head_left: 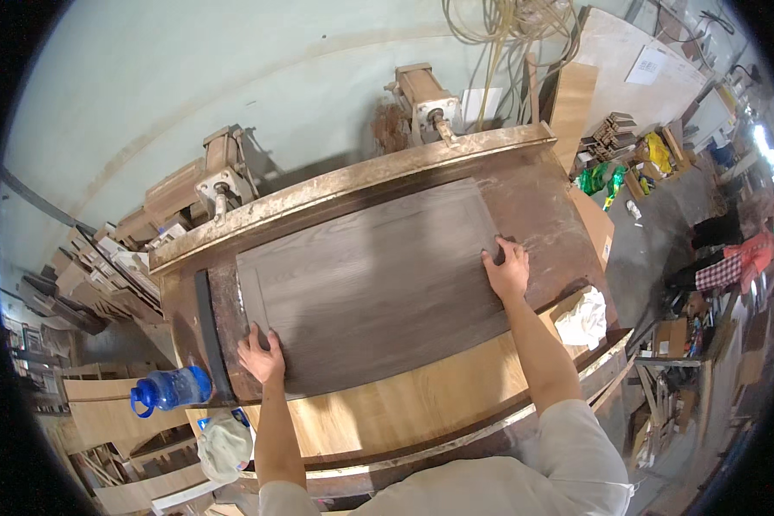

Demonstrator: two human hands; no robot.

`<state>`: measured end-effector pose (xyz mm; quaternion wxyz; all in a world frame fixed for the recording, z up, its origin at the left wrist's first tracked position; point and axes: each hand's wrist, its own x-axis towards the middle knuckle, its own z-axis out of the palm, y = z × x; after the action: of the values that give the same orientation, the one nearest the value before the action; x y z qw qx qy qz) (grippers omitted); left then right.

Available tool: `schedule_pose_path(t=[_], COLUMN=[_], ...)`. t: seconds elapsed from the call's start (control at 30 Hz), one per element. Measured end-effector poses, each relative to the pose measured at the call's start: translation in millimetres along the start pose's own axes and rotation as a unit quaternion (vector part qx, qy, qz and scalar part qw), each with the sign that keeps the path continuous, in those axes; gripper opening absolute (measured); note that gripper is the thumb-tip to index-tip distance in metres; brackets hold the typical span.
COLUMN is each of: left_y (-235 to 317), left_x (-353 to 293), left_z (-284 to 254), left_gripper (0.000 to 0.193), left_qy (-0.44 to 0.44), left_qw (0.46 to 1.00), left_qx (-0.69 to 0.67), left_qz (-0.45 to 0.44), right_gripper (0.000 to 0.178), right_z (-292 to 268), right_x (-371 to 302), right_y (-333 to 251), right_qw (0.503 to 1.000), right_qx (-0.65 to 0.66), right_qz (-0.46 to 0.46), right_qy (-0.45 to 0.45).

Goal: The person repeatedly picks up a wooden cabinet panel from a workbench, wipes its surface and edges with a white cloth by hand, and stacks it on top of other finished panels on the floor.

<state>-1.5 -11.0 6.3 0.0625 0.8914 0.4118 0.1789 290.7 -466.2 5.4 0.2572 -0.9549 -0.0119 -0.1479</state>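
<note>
A grey-brown wood-grain panel point(374, 279) with a framed border lies flat on the brown bench top, its far edge close to a long worn beam. My left hand point(261, 354) is at the panel's near left edge, fingers bent over it. Around the right edge curl the fingers of my right hand point(508, 271), so the panel sits between both hands. The undersides of the fingers are hidden. Left of the panel lies a dark narrow strip point(212, 331). Under the panel's near side a light wood board point(413, 391) runs along the bench.
Two clamp cylinders point(423, 95) stand behind the beam point(353, 193). A blue water bottle point(174, 389) and a pale cloth bundle point(224, 447) are at the left; a white cloth point(583, 318) lies at the right. Another person in red point(740, 265) is at the far right.
</note>
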Motion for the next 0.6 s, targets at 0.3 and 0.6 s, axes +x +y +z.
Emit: schedule_pose_path(t=[0.3,0.6], left_y=[-4.2,-9.3], left_x=[-6.1,-3.8], left_z=[6.7,7.4], left_gripper=[0.047,0.049], left_qy=[0.039,0.040], left_qw=[0.998,0.998], left_qx=[-0.055,-0.035], left_qz=[0.014,0.022], right_gripper=[0.049,0.049], right_z=[-1.8,-1.1], right_x=[-2.2,-1.7], right_y=[-3.2,-5.5], right_qw=[1.000,1.000], right_qx=[-0.010,-0.021], right_qz=[0.008,0.001], right_qy=[0.000,0.006])
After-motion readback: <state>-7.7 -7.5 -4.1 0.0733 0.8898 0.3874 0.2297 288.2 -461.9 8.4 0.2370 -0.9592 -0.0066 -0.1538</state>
